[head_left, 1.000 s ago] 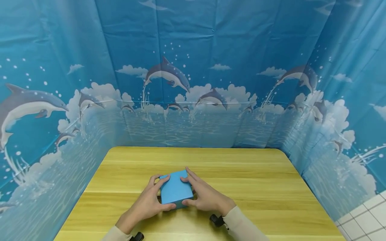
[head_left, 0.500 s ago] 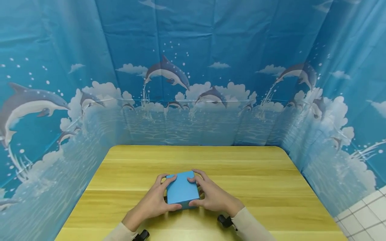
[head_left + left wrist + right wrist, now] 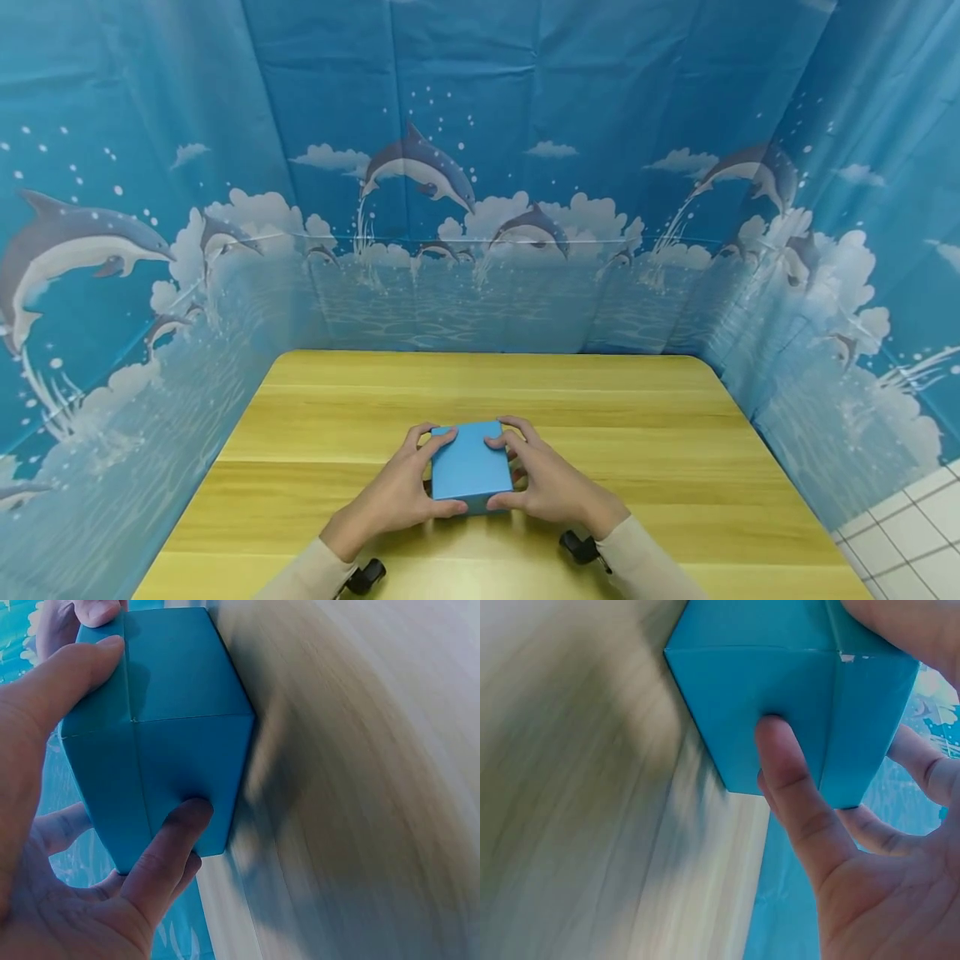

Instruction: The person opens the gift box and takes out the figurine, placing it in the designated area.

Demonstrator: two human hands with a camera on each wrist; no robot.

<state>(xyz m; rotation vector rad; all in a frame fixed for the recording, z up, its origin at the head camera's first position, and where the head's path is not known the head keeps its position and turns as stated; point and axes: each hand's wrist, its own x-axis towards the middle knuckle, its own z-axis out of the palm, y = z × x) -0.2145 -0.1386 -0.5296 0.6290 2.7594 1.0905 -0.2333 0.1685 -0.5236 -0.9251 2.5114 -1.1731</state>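
A blue box (image 3: pixel 471 462) with a smooth square top sits at the near middle of the wooden table (image 3: pixel 637 417). Both wrist views show a seam running round the box's sides like a lid's edge. My left hand (image 3: pixel 396 493) grips its left side, thumb at the near face and a finger bent over the top edge. On the opposite side my right hand (image 3: pixel 557 487) holds it in much the same way. In the left wrist view one finger (image 3: pixel 169 851) presses against the box's side below the seam. The right wrist view shows a finger (image 3: pixel 791 772) pressing likewise.
A blue curtain (image 3: pixel 480 308) printed with dolphins and clouds hangs behind the table and along both sides. White floor tiles (image 3: pixel 900 533) show at the lower right. A black wrist camera (image 3: pixel 367 575) is strapped at each sleeve.
Both hands have shifted to the right across the table with the box between them, and the box has turned a little squarer to me. The head view has tilted slightly.
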